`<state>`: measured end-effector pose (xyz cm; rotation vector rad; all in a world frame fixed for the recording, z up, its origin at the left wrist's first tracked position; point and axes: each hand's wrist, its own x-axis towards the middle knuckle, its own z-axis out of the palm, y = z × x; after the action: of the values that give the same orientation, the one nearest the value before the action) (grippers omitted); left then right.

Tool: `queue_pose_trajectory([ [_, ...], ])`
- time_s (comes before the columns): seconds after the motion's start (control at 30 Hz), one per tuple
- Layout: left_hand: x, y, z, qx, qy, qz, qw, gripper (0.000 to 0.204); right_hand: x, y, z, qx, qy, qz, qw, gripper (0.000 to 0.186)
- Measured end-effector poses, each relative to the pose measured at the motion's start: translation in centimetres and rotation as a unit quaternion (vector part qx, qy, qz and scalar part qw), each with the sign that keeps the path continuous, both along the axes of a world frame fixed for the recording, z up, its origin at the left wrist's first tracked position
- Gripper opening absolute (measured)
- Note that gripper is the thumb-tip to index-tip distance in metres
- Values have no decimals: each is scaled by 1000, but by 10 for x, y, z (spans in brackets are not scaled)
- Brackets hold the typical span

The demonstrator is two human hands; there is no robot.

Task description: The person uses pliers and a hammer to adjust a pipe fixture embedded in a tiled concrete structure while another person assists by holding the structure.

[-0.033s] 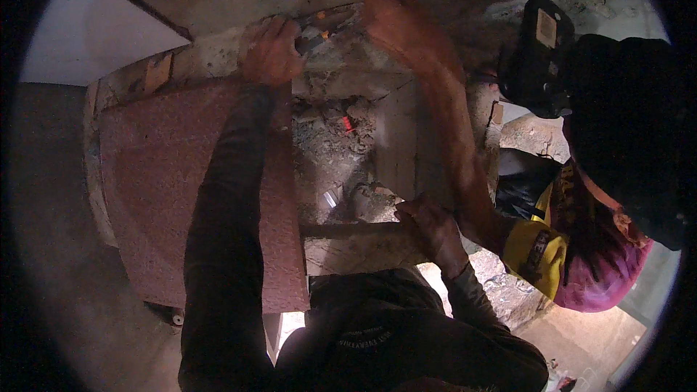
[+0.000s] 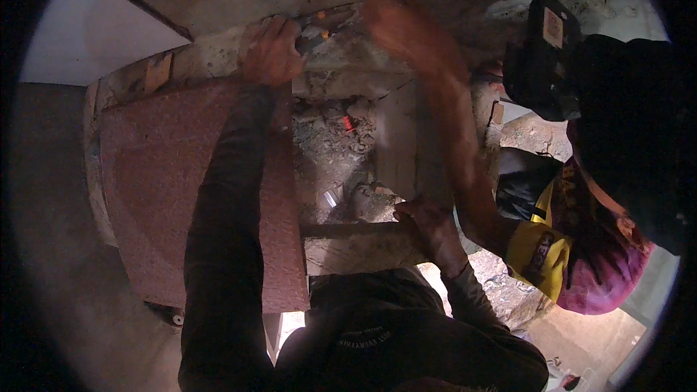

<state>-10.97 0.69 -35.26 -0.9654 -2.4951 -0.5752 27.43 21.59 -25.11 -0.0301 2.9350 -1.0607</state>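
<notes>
My left hand (image 2: 270, 51) is at the far edge of a box-like frame (image 2: 348, 83), its fingers bent and pressed together. Against its fingertips lies a small dark tool with orange parts (image 2: 314, 38); whether the hand grips it or the frame's edge is unclear. My right hand (image 2: 433, 229) is closed over the near rail (image 2: 356, 247) at its right end, some fingers hidden. From the right, a co-worker's bare forearm (image 2: 454, 109) crosses the frame. The co-worker's hand (image 2: 388, 18), blurred, is beside the tool at the far edge.
A reddish-brown textured panel (image 2: 160, 196) covers the frame's left part, under my left arm. Rubble (image 2: 327, 145) with a red piece (image 2: 348, 124) lies in the opening. A white board (image 2: 80, 29) stands far left. The co-worker's pink-and-yellow clothing (image 2: 595, 276) is close at right.
The co-worker's forearm and body have shifted very slightly. Both my hands stay where they were.
</notes>
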Motion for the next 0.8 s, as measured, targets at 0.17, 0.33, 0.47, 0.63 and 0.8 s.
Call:
queue_pose_trajectory([
  [0.17,4,2,-2,-15,-6,28,999,39,-2,-3,2,5,-8,6,1000,21],
  [0.33,13,12,6,-2,-40,65,997,37,-3,-4,1,7,5,10,1000,20],
  [0.47,9,6,-8,25,-35,65,997,38,-5,-6,2,0,18,4,1000,20],
  [0.63,14,7,5,0,-39,46,998,41,-5,-5,0,3,9,-1,1000,19],
  [0.8,11,4,6,-10,-66,23,998,43,-6,-6,-2,1,10,0,1000,18],
])
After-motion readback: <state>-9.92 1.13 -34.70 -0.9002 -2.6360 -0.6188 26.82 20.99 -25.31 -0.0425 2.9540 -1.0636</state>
